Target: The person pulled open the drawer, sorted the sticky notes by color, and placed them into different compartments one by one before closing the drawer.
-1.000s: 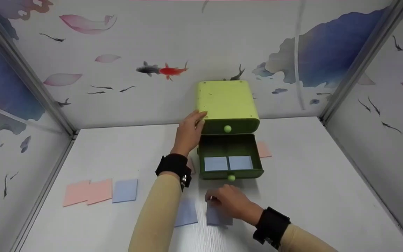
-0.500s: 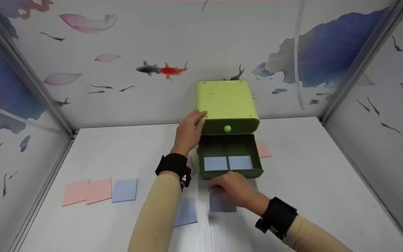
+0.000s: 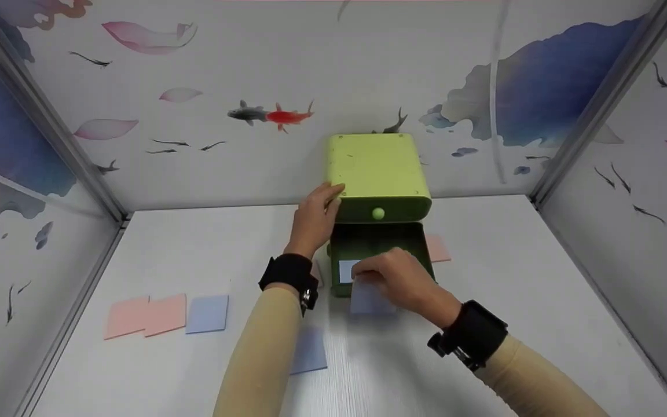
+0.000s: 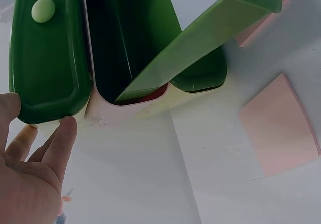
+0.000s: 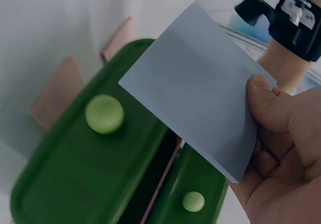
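Observation:
My right hand (image 3: 400,281) pinches a blue square card (image 5: 195,93) by one edge, thumb on its face. In the head view this card hangs over the front of the pulled-out lower drawer (image 3: 342,289), overlapping it. Inside that drawer a pale blue card (image 3: 347,271) shows at the left; the hand covers the right part. The drawer belongs to a small green drawer cabinet (image 3: 377,165) with a lime top and round knobs, its upper drawer closed. My left hand (image 3: 313,217) holds the cabinet's front left corner, fingertips at its edge (image 4: 65,121).
Two overlapping pink cards (image 3: 148,317) and a blue card (image 3: 207,314) lie at the left on the white table (image 3: 513,278). Another blue card (image 3: 310,351) lies beside the left forearm. A pink card (image 3: 438,248) shows right of the drawer. The patterned wall stands close behind the cabinet.
My right hand has lifted the blue card off the table and carried it forward to the lower drawer's front. The left hand has stayed at the cabinet's corner.

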Action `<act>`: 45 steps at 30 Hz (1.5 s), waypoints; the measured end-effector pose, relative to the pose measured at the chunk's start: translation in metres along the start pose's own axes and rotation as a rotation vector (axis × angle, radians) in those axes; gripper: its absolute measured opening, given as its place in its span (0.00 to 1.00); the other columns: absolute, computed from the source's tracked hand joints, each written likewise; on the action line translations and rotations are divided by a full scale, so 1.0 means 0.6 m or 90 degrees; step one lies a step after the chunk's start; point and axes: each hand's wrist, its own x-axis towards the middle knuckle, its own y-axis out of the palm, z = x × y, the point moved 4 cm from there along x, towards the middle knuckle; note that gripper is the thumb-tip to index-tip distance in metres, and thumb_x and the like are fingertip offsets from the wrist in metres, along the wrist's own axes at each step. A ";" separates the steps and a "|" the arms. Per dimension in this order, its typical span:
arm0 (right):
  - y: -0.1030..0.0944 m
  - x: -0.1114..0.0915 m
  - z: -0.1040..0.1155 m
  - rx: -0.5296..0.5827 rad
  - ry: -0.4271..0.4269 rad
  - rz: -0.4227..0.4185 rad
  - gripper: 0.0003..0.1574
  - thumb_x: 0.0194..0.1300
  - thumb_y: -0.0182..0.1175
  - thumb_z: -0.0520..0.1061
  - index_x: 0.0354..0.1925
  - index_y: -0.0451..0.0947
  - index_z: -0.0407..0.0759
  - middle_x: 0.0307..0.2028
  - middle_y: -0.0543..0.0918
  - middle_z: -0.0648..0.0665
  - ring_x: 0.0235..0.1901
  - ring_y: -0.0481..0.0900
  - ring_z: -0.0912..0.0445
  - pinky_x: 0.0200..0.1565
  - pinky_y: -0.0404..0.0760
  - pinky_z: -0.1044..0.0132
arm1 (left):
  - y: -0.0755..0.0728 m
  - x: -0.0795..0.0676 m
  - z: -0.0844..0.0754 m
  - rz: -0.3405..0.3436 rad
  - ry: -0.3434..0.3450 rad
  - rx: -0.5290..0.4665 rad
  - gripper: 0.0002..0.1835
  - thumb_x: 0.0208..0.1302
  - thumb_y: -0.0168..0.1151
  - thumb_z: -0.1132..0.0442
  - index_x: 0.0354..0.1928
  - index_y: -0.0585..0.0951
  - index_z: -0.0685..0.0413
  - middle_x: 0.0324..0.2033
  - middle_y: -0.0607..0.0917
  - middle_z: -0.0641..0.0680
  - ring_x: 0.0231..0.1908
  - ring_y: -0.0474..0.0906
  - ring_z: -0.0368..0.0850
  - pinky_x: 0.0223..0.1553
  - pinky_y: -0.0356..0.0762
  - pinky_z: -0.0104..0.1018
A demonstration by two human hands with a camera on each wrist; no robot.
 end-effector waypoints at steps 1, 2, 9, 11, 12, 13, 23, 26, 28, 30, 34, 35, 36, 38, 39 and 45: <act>-0.006 0.005 -0.001 -0.004 0.004 -0.005 0.10 0.61 0.66 0.36 0.37 0.88 0.49 0.34 0.89 0.54 0.35 0.86 0.61 0.39 0.85 0.65 | 0.000 0.000 0.000 0.000 0.000 0.000 0.20 0.76 0.49 0.58 0.67 0.73 0.43 0.72 0.66 0.54 0.68 0.68 0.49 0.64 0.73 0.42; -0.011 0.010 -0.002 -0.007 0.007 -0.012 0.09 0.61 0.66 0.37 0.37 0.88 0.49 0.34 0.89 0.53 0.35 0.86 0.61 0.39 0.85 0.64 | 0.000 0.000 0.000 -0.001 0.001 -0.001 0.20 0.76 0.49 0.57 0.67 0.73 0.43 0.72 0.66 0.54 0.68 0.68 0.49 0.63 0.73 0.41; -0.033 0.043 -0.016 -0.030 0.044 -0.048 0.09 0.63 0.65 0.39 0.38 0.88 0.50 0.36 0.89 0.53 0.38 0.86 0.59 0.41 0.84 0.61 | 0.001 0.002 0.003 -0.006 0.001 0.001 0.20 0.76 0.49 0.58 0.66 0.74 0.43 0.71 0.67 0.54 0.68 0.68 0.49 0.64 0.72 0.42; -0.031 0.051 -0.021 -0.037 0.052 -0.056 0.09 0.64 0.64 0.40 0.39 0.88 0.51 0.36 0.89 0.52 0.38 0.86 0.58 0.42 0.85 0.60 | 0.001 0.002 0.004 -0.004 -0.001 0.002 0.20 0.76 0.49 0.58 0.66 0.74 0.43 0.72 0.66 0.54 0.68 0.68 0.49 0.64 0.72 0.42; -0.029 0.055 -0.024 -0.042 0.055 -0.059 0.09 0.64 0.64 0.40 0.40 0.88 0.51 0.36 0.89 0.52 0.38 0.86 0.58 0.42 0.85 0.60 | 0.001 0.002 0.004 -0.002 -0.003 0.001 0.20 0.76 0.49 0.58 0.66 0.74 0.43 0.72 0.66 0.53 0.68 0.68 0.48 0.64 0.72 0.42; -0.026 0.058 -0.027 -0.046 0.057 -0.063 0.09 0.64 0.64 0.40 0.40 0.88 0.51 0.36 0.89 0.52 0.38 0.87 0.57 0.42 0.85 0.60 | 0.001 0.002 0.004 -0.002 -0.003 0.001 0.20 0.76 0.49 0.58 0.66 0.74 0.42 0.72 0.66 0.53 0.68 0.68 0.48 0.64 0.72 0.42; 0.012 0.087 -0.062 -0.085 0.091 -0.043 0.10 0.66 0.62 0.40 0.43 0.88 0.49 0.39 0.89 0.48 0.40 0.87 0.53 0.44 0.85 0.56 | 0.001 0.000 0.003 -0.004 -0.006 0.003 0.20 0.76 0.49 0.58 0.66 0.74 0.42 0.72 0.66 0.53 0.70 0.66 0.49 0.64 0.73 0.42; 0.020 0.092 -0.071 -0.086 0.100 -0.023 0.11 0.67 0.61 0.38 0.44 0.88 0.48 0.40 0.89 0.46 0.41 0.87 0.51 0.47 0.84 0.54 | 0.002 0.001 0.004 -0.004 -0.004 0.011 0.20 0.76 0.49 0.57 0.66 0.74 0.41 0.72 0.66 0.53 0.68 0.68 0.49 0.63 0.74 0.42; 0.025 0.095 -0.076 -0.082 0.109 -0.011 0.12 0.67 0.60 0.37 0.44 0.88 0.48 0.41 0.89 0.46 0.42 0.86 0.51 0.47 0.84 0.53 | 0.002 0.001 0.003 -0.005 -0.002 0.013 0.20 0.76 0.49 0.57 0.66 0.73 0.41 0.72 0.66 0.53 0.67 0.70 0.49 0.62 0.74 0.42; 0.030 0.098 -0.081 -0.073 0.120 0.005 0.13 0.67 0.59 0.36 0.44 0.88 0.48 0.42 0.89 0.46 0.43 0.86 0.51 0.47 0.84 0.53 | 0.002 0.001 0.003 -0.008 -0.001 0.013 0.20 0.76 0.49 0.57 0.66 0.74 0.41 0.72 0.66 0.54 0.66 0.71 0.49 0.62 0.74 0.43; 0.042 0.101 -0.086 -0.058 0.136 0.041 0.16 0.68 0.57 0.34 0.43 0.88 0.48 0.41 0.89 0.47 0.39 0.85 0.52 0.44 0.83 0.56 | 0.001 0.002 0.001 -0.013 0.002 0.009 0.19 0.76 0.49 0.57 0.66 0.74 0.41 0.71 0.67 0.53 0.66 0.71 0.48 0.62 0.75 0.42; 0.045 0.101 -0.086 -0.056 0.134 0.048 0.16 0.67 0.56 0.33 0.42 0.88 0.48 0.40 0.88 0.47 0.37 0.85 0.53 0.42 0.83 0.56 | 0.001 0.002 0.001 -0.014 0.005 0.008 0.19 0.76 0.49 0.57 0.66 0.74 0.42 0.71 0.67 0.54 0.66 0.71 0.48 0.62 0.75 0.42; 0.049 0.101 -0.086 -0.054 0.134 0.056 0.17 0.67 0.56 0.32 0.42 0.88 0.48 0.39 0.88 0.47 0.36 0.84 0.54 0.41 0.82 0.57 | 0.001 0.002 0.000 -0.016 0.007 0.009 0.19 0.76 0.49 0.57 0.65 0.75 0.42 0.71 0.67 0.54 0.66 0.71 0.48 0.62 0.75 0.42; 0.056 0.101 -0.085 -0.053 0.134 0.069 0.17 0.66 0.55 0.31 0.40 0.88 0.48 0.38 0.88 0.48 0.34 0.82 0.55 0.40 0.81 0.59 | 0.001 0.001 0.000 -0.016 0.012 0.008 0.19 0.76 0.49 0.57 0.65 0.75 0.43 0.71 0.67 0.54 0.66 0.70 0.48 0.62 0.75 0.42; 0.060 0.100 -0.085 -0.054 0.135 0.074 0.17 0.66 0.56 0.31 0.40 0.88 0.47 0.37 0.88 0.48 0.34 0.82 0.55 0.40 0.81 0.59 | 0.000 0.001 0.000 -0.016 0.013 0.008 0.19 0.76 0.49 0.58 0.65 0.75 0.43 0.71 0.67 0.54 0.67 0.70 0.48 0.62 0.75 0.42; 0.079 0.098 -0.085 -0.058 0.166 0.084 0.16 0.66 0.58 0.32 0.41 0.88 0.47 0.38 0.88 0.48 0.38 0.84 0.54 0.44 0.84 0.57 | 0.000 0.000 0.003 -0.015 0.010 0.005 0.20 0.76 0.49 0.57 0.66 0.74 0.42 0.71 0.67 0.54 0.66 0.71 0.48 0.62 0.75 0.42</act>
